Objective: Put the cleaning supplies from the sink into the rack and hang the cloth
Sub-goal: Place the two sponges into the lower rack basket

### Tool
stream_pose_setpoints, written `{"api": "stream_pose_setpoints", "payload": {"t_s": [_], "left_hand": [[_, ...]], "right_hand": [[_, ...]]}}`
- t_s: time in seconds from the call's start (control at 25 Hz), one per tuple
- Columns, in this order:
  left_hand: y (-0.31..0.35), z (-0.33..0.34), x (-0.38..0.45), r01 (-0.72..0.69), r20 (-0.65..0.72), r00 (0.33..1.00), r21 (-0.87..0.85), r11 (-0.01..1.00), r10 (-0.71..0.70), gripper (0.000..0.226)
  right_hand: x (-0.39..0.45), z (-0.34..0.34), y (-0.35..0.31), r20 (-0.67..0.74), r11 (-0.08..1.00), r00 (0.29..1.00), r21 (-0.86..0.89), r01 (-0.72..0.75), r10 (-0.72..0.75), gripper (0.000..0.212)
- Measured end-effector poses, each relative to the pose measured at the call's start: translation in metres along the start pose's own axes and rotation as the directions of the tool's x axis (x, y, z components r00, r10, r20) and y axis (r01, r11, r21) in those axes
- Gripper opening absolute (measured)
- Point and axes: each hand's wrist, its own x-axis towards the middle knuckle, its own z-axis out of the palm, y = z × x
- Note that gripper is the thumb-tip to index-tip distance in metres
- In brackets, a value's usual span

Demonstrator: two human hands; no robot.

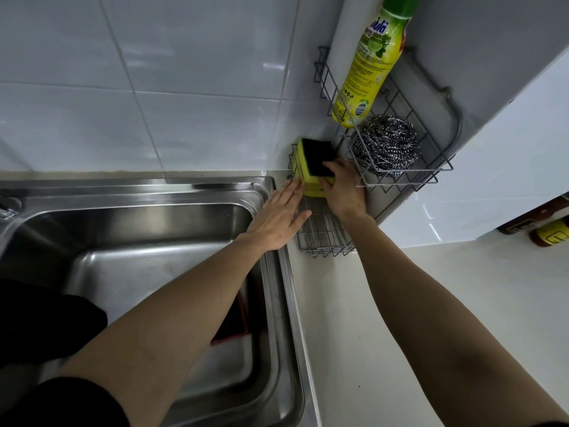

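Standing on edge in the rack's [326,241] far end, the sponge [312,163] is pinched by the right hand [343,189], nearer it, and steadied by the flat, spread left hand [278,218].

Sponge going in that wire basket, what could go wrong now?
The sponge is tilted against the lower basket wall, not lying flat, so it might tip out toward the sink when the right hand lets go. The left hand rests flat on the basket's edge; pushing there could shift the rack. The tall soap bottle leans in the upper basket and might topple if the rack is jolted.
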Motion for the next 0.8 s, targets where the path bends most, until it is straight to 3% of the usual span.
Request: {"api": "stream_pose_setpoints", "payload": {"t_s": [0.2,0.32,0.4,0.48,0.6,0.72,0.8], "left_hand": [[-0.018,-0.016,-0.026,0.047,-0.049,0.998,-0.002,0.999,-0.047,0.068],[-0.045,-0.03,-0.069,0.121,-0.157,0.98,-0.035,0.992,-0.125,0.065],[-0.072,-0.039,-0.119,0.217,-0.246,0.945,-0.023,0.976,-0.216,0.062],[-0.104,-0.047,-0.175,0.328,-0.304,0.903,0.033,0.944,-0.303,0.058],[-0.15,-0.062,-0.254,0.476,-0.327,0.853,0.167,0.864,-0.407,0.058],[-0.191,-0.082,-0.324,0.59,-0.343,0.801,0.308,0.746,-0.491,0.062],[-0.211,-0.093,-0.359,0.652,-0.361,0.757,0.357,0.669,-0.545,0.064]], "right_hand": [[-0.018,-0.005,-0.018,-0.137,0.999,0.99,-0.006,0.043,-0.043,0.045],[-0.043,0.003,-0.04,-0.291,0.972,0.93,0.002,0.235,-0.224,0.036],[-0.073,0.023,-0.059,-0.317,0.926,0.885,0.051,0.375,-0.341,0.027],[-0.109,0.055,-0.077,-0.257,0.894,0.884,0.12,0.431,-0.391,0.02],[-0.157,0.114,-0.089,-0.064,0.91,0.93,0.188,0.369,-0.363,0.017],[-0.192,0.169,-0.092,0.19,0.98,0.971,0.164,0.114,-0.145,0.025],[-0.206,0.198,-0.089,0.322,0.994,0.945,0.067,-0.084,0.058,0.035]]}}
